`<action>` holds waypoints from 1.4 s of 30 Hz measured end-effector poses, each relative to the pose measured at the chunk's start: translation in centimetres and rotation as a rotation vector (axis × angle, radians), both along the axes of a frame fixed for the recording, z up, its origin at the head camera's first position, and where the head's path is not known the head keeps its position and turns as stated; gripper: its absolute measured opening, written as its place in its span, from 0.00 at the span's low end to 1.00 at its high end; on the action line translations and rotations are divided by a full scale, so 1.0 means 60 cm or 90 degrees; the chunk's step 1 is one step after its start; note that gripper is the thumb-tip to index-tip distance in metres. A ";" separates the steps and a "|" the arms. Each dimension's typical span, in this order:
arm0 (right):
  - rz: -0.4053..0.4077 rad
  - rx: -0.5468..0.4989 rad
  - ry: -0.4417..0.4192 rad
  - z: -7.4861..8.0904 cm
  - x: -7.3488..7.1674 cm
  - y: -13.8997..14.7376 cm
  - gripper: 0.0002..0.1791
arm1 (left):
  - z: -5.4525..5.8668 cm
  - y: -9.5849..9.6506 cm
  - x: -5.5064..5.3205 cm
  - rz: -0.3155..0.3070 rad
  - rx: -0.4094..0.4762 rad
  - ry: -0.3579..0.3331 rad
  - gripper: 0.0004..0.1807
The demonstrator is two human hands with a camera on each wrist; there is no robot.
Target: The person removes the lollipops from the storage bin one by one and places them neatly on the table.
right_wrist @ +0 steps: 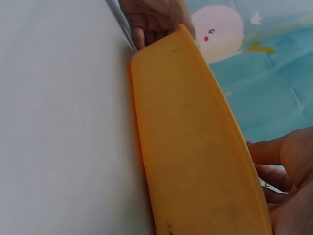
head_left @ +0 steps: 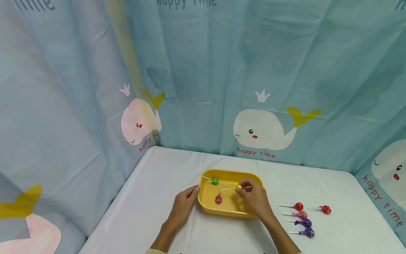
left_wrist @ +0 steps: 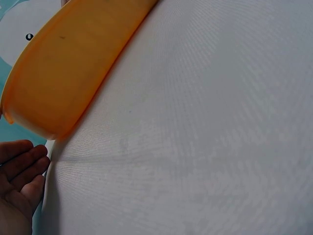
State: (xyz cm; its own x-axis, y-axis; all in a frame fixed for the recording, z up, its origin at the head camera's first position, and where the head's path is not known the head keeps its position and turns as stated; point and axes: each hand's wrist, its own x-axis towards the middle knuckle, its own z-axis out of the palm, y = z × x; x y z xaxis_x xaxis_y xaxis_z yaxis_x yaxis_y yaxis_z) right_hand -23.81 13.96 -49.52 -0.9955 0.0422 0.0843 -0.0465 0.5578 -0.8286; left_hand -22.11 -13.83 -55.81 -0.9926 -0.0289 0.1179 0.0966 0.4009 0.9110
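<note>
A yellow tray (head_left: 226,211) with rounded corners stands on the white-covered table. My left hand (head_left: 184,204) is at its left end, thumb tip right at the rim; in the left wrist view that hand (left_wrist: 22,174) has its fingers extended beside the tray wall (left_wrist: 63,63). My right hand (head_left: 254,198) reaches over the right side of the tray and pinches a yellow lollipop (head_left: 239,186), its white stick pointing left. Fingers partly cover this candy. Inside the tray lie a green lollipop (head_left: 215,181) and a pinkish-red lollipop (head_left: 218,199).
Right of the tray, a red lollipop (head_left: 299,206), a pink lollipop (head_left: 302,214) and two purple lollipops (head_left: 307,223) lie in a column, sticks leftward. Another red lollipop (head_left: 326,209) lies farther right. A blue whale-print curtain (head_left: 203,88) rises behind the table.
</note>
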 end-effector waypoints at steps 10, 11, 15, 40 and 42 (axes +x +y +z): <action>-0.014 -0.021 -0.015 0.013 0.019 0.025 0.12 | -0.003 0.001 0.001 -0.006 0.005 -0.006 0.32; -0.016 -0.021 -0.015 0.013 0.021 0.027 0.12 | -0.004 0.002 0.001 -0.009 0.007 -0.007 0.32; -0.026 -0.018 -0.010 0.016 0.027 0.036 0.13 | -0.004 0.001 0.001 -0.009 0.007 -0.005 0.32; -0.075 0.017 0.019 0.022 0.050 0.105 0.15 | 0.002 0.002 0.002 0.010 -0.009 -0.012 0.32; -0.081 0.006 0.010 0.022 0.052 0.110 0.15 | 0.001 0.002 0.002 0.009 -0.006 -0.011 0.32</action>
